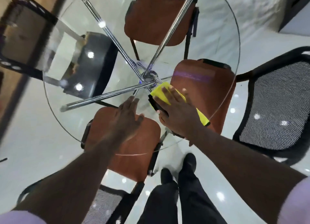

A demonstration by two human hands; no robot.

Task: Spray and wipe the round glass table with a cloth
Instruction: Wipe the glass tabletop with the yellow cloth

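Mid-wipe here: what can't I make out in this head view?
- Left hand: motion-blurred in the head view, so I cannot tell if it touches the glass.
- Cloth: its middle is hidden under the right hand.
- Glass table: the far rim is cut off by the top edge, and reflections mask any streaks or spray.
- Spray bottle: nowhere in view.
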